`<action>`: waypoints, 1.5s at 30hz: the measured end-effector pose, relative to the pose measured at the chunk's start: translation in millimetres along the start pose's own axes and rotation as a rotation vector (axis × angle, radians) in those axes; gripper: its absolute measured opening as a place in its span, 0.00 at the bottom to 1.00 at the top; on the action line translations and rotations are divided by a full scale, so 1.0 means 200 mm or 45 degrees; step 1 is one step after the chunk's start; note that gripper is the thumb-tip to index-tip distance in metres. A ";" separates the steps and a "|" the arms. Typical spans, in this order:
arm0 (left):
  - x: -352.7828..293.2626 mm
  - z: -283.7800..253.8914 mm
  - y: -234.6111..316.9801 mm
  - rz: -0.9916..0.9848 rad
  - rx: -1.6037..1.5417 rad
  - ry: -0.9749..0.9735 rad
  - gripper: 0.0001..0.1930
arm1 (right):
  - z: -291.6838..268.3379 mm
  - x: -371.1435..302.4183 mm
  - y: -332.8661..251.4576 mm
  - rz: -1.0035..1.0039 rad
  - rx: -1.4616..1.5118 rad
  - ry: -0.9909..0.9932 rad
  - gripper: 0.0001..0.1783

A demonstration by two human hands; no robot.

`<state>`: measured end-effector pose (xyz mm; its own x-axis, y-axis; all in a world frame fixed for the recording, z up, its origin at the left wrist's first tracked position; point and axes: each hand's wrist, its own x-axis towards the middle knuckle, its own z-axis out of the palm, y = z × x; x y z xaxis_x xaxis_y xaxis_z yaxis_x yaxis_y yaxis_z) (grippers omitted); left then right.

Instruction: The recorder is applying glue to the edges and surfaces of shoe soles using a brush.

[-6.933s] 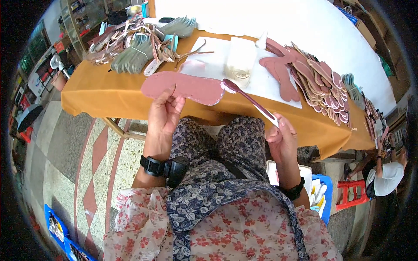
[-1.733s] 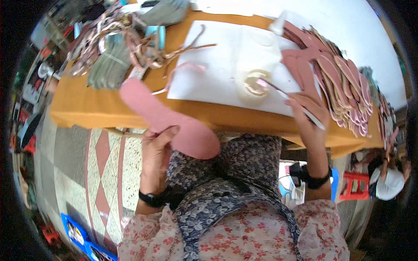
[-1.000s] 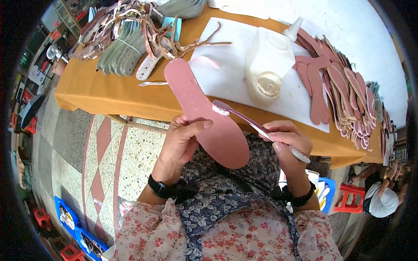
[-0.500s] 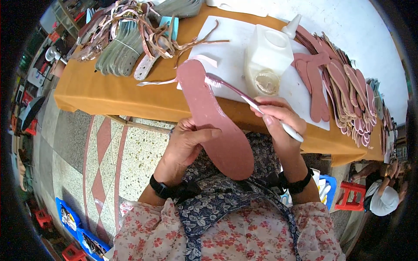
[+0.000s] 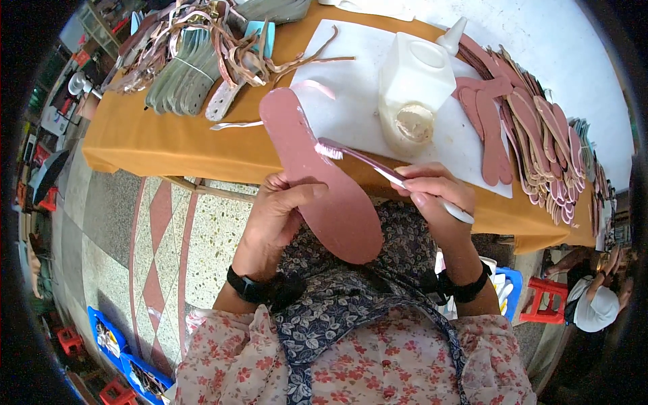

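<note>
A dusky pink shoe insole [image 5: 317,177] is gripped in my left hand [image 5: 275,206], thumb on top and fingers curled beneath. It slants from upper left to lower right above my lap. My right hand [image 5: 439,199] is closed round the handle of a toothbrush [image 5: 368,162] with a white and maroon handle. The bristles touch the insole's right edge near its waist. A whitish wet smear runs along that edge, above the brush head. Just beyond my right hand stands a whitish plastic bottle [image 5: 417,81] with an opening in its side holding pale paste.
Stacks of pink insoles [image 5: 540,135] lie at the table's right. Bundled grey sole pieces [image 5: 179,84] and tangled straps [image 5: 236,54] lie at the left. A white sheet [image 5: 344,84] covers part of the orange tablecloth [image 5: 135,145]. Blue bins [image 5: 142,374] and a red stool [image 5: 543,300] stand below.
The brush has slid down the insole's right edge toward its middle. My left hand has shifted the insole slightly left and up. Both hands keep their hold.
</note>
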<state>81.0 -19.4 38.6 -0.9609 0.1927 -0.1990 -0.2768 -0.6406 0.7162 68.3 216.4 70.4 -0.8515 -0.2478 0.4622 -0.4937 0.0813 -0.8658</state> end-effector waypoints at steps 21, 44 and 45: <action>0.05 -0.07 0.03 0.105 -0.068 0.132 0.08 | -0.12 -0.16 -0.09 0.077 -0.043 -0.095 0.07; 0.06 -0.19 0.12 0.371 -0.033 0.388 0.11 | -0.25 0.09 -0.02 -0.306 -0.919 0.041 0.09; 0.06 -0.19 0.12 0.378 -0.025 0.386 0.11 | -0.24 0.10 -0.01 -0.306 -0.921 0.040 0.09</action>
<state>62.5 -60.6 27.5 -0.9576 -0.2278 -0.1761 0.0148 -0.6499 0.7599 43.3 256.9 89.8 -0.7054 -0.3117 0.6366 -0.6496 0.6437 -0.4046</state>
